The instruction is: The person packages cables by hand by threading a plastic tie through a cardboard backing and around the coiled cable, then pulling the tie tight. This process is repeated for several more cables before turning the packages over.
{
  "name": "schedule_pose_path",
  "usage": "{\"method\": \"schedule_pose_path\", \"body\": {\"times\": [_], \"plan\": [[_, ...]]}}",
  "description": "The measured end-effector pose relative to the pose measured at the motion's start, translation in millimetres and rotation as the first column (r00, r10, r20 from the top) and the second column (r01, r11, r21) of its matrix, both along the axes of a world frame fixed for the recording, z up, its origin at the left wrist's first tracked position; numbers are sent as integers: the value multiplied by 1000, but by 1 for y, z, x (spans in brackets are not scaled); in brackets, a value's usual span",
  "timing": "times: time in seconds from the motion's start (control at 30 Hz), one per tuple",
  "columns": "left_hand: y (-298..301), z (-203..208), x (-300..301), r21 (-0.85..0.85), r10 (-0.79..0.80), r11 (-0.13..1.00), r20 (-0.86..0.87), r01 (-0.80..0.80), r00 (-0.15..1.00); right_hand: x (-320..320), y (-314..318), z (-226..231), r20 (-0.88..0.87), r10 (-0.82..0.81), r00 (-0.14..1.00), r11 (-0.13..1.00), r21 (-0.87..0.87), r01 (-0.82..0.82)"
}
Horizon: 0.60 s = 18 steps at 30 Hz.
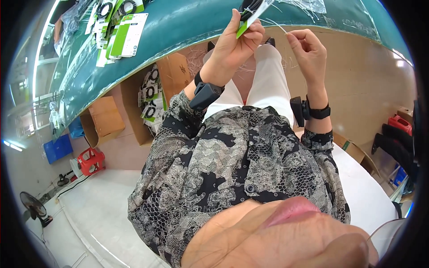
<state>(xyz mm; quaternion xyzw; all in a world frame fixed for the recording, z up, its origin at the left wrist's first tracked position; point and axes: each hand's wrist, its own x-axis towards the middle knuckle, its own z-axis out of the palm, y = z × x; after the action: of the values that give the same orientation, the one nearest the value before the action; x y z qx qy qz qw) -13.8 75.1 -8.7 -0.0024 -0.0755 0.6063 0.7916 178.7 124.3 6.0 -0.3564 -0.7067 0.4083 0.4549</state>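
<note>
My left hand is closed on a green and white packaging card with a coiled black cable against it, above the front edge of the table. To its right, my right hand pinches the end of a thin white cable tie between thumb and fingertips. The tie runs left toward the card; where it meets the card and cable cannot be made out clearly.
A green-covered table curves across the top. Carded cables are piled on it at left, and loose white ties lie at the far edge. Below stands a cardboard box with more carded cables.
</note>
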Motion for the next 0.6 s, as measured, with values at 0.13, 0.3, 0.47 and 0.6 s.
{"method": "schedule_pose_path", "body": {"times": [0.13,0.3,0.47,0.6], "plan": [[-4,16,11,-81,-89,989,340,123,936,-7,-12,19,8,-59,998,967,249,55],[-4,32,22,-153,-46,977,533,149,845,-18,-20,28,-15,-133,991,916,380,129],[-4,31,23,-147,-62,975,541,167,839,-26,-16,24,-27,-183,983,866,469,174],[-6,30,21,-81,-139,970,583,228,800,-28,-17,23,-18,-189,982,860,481,174]]}}
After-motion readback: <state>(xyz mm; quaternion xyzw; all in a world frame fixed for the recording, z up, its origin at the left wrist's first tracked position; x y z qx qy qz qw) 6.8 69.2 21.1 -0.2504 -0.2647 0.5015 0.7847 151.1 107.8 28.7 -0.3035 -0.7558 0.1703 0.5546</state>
